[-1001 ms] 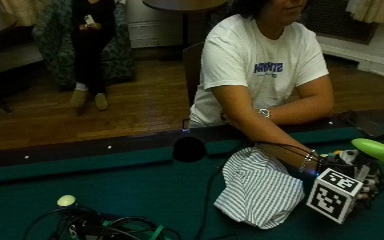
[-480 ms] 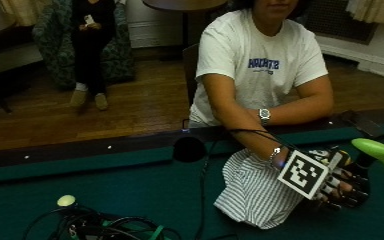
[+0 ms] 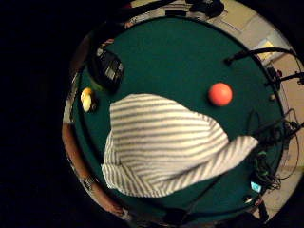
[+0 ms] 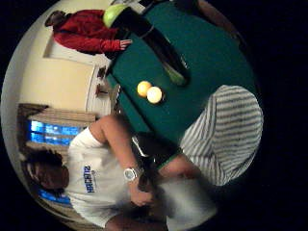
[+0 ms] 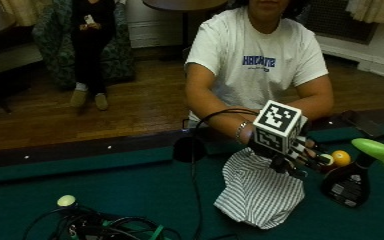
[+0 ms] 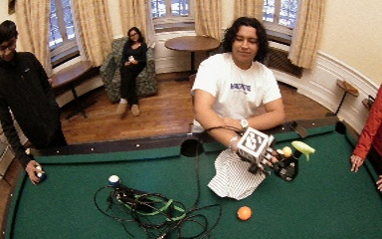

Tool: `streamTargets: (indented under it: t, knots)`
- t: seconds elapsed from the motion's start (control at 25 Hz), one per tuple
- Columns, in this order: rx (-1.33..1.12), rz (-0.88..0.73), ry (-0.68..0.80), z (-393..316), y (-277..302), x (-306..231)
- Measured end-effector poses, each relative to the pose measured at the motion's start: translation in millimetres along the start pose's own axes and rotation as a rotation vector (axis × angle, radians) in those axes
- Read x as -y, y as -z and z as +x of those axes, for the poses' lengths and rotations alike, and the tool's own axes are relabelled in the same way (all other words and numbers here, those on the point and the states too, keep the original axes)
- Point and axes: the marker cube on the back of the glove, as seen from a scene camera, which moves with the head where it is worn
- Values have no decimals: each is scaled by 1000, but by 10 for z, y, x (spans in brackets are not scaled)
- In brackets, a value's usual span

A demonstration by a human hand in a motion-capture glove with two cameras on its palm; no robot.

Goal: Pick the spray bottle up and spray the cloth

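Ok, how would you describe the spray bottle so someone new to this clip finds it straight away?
Start at the green felt pool table, then find the grey-striped white cloth in front of the seated person. Beyond the black-gloved right hand above that cloth stands the dark spray bottle; its bright lime-green trigger head sets it apart from the yellow ball beside it.

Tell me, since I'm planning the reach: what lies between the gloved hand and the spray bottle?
In the outside view, only a yellow ball, just past the gloved hand, before the spray bottle.
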Motion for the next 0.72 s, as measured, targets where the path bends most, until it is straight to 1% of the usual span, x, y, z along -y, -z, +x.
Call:
streamTargets:
  t: [0.2,0.4,0.72]
  knots:
    - [-69,-19,73,-223,250,-489]
    - [-119,-30,92,-294,434,-920]
    - [-134,-22,87,-311,536,-1315]
